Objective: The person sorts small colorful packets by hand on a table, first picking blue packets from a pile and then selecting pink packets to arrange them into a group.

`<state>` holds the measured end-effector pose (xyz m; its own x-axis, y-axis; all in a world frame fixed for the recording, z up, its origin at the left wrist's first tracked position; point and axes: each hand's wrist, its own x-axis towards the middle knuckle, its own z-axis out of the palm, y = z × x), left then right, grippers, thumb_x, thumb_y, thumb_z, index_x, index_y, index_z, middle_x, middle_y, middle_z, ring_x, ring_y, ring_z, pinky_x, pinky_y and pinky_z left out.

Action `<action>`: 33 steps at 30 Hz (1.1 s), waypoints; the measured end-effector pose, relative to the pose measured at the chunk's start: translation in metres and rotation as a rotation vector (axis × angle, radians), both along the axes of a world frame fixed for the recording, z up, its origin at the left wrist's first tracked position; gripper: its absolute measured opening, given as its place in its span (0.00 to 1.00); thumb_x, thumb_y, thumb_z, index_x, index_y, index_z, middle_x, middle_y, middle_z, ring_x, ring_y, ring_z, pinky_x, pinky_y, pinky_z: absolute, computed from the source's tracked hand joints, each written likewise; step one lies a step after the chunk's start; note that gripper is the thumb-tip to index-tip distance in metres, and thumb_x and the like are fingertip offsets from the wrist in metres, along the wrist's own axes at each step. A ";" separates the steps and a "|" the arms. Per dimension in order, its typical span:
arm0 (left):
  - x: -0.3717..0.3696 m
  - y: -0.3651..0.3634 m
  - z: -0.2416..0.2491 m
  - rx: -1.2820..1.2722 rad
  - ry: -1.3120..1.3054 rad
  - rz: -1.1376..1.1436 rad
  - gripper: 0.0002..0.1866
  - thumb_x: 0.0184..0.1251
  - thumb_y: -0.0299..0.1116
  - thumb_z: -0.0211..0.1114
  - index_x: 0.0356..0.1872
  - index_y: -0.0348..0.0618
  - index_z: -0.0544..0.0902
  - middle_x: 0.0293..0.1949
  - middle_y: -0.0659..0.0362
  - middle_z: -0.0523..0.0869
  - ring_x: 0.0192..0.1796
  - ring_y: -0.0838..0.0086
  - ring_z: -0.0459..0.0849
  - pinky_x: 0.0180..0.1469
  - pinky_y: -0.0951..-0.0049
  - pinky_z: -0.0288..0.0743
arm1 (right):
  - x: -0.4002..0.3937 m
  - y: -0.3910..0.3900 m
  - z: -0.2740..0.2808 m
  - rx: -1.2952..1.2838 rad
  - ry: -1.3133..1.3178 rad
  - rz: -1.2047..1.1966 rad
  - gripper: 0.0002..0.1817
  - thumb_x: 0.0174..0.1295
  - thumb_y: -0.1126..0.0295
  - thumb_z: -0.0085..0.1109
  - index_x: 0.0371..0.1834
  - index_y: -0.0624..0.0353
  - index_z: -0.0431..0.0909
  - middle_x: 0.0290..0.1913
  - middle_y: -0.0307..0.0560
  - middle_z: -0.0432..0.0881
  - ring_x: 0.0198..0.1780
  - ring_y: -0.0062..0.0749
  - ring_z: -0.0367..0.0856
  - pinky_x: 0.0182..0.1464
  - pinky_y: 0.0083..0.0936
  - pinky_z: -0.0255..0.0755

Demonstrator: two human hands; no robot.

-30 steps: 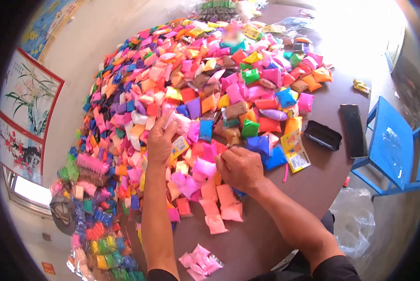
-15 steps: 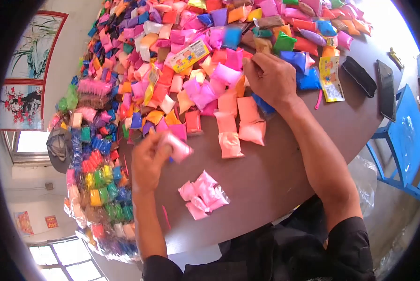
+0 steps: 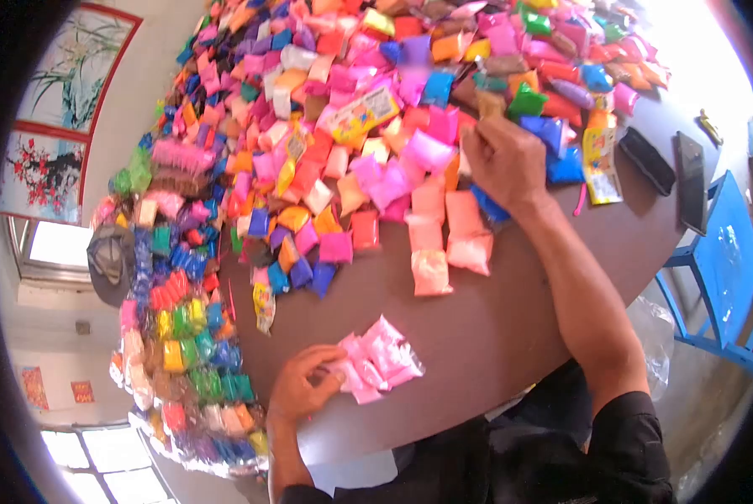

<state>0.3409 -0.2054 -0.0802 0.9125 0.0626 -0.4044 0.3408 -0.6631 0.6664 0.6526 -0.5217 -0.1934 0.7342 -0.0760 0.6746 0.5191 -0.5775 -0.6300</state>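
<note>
My left hand (image 3: 305,382) is at the near left of the brown table, its thumb and fingers pinched at the left edge of a small pile of pale pink packets (image 3: 382,357). My right hand (image 3: 507,160) is over the heap of coloured packets, fingers curled in beside a tan packet (image 3: 490,105); whether it grips that packet is hidden. Just below that hand lies a blue packet (image 3: 487,204). Peach packets (image 3: 431,271) lie in two columns left of my right forearm.
A large heap of coloured packets (image 3: 393,181) covers the table's far side. More bagged packets (image 3: 196,344) stand at the left. A black case (image 3: 647,161), a phone-like dark object (image 3: 692,181) and a blue stool (image 3: 721,260) are at the right.
My left hand has moved down and right with a pale pink packet to the pink pile. My right hand has barely moved over the heap. The view has shifted slightly.
</note>
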 end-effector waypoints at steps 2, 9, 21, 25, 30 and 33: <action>0.015 -0.013 0.010 0.146 -0.068 -0.123 0.21 0.64 0.30 0.77 0.58 0.36 0.91 0.63 0.48 0.89 0.53 0.64 0.93 0.47 0.70 0.91 | -0.002 -0.002 0.003 -0.008 0.019 0.005 0.17 0.71 0.61 0.69 0.25 0.55 0.79 0.27 0.51 0.84 0.30 0.53 0.87 0.30 0.48 0.78; 0.076 -0.045 0.025 0.408 -0.213 -0.185 0.20 0.62 0.32 0.79 0.54 0.38 0.91 0.47 0.51 0.92 0.43 0.67 0.92 0.42 0.67 0.87 | -0.005 -0.003 0.012 0.083 0.058 0.021 0.16 0.74 0.63 0.66 0.28 0.56 0.79 0.28 0.51 0.84 0.32 0.53 0.88 0.31 0.49 0.78; 0.224 -0.067 -0.028 0.646 -0.746 -0.335 0.29 0.64 0.41 0.81 0.62 0.35 0.87 0.62 0.44 0.88 0.64 0.51 0.87 0.68 0.56 0.80 | -0.003 -0.005 0.012 0.099 0.038 0.028 0.17 0.74 0.64 0.67 0.27 0.56 0.76 0.26 0.52 0.80 0.28 0.54 0.85 0.28 0.48 0.74; 0.241 -0.065 -0.029 0.599 -0.661 -0.319 0.36 0.64 0.45 0.82 0.67 0.33 0.83 0.68 0.42 0.84 0.70 0.49 0.84 0.73 0.56 0.78 | -0.004 -0.004 0.012 0.068 0.063 0.028 0.15 0.73 0.64 0.67 0.28 0.55 0.77 0.25 0.50 0.80 0.28 0.52 0.85 0.28 0.48 0.75; 0.255 -0.074 -0.028 0.346 -0.574 -0.338 0.35 0.61 0.38 0.84 0.68 0.33 0.82 0.70 0.46 0.84 0.72 0.58 0.84 0.70 0.61 0.81 | -0.005 -0.004 0.013 0.072 0.077 0.032 0.15 0.73 0.64 0.67 0.28 0.55 0.77 0.25 0.49 0.80 0.28 0.52 0.85 0.29 0.48 0.76; 0.265 -0.081 -0.032 0.143 -0.690 -0.362 0.31 0.64 0.35 0.83 0.66 0.34 0.84 0.70 0.48 0.83 0.71 0.64 0.85 0.66 0.65 0.85 | -0.006 -0.004 0.016 0.077 0.068 0.022 0.14 0.72 0.65 0.67 0.28 0.55 0.78 0.26 0.50 0.80 0.29 0.52 0.85 0.30 0.48 0.76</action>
<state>0.6059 -0.2860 -0.1119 0.9279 -0.2772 0.2494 -0.3713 -0.7488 0.5490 0.6468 -0.5260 -0.1777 0.7804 -0.1086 0.6157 0.4857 -0.5148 -0.7064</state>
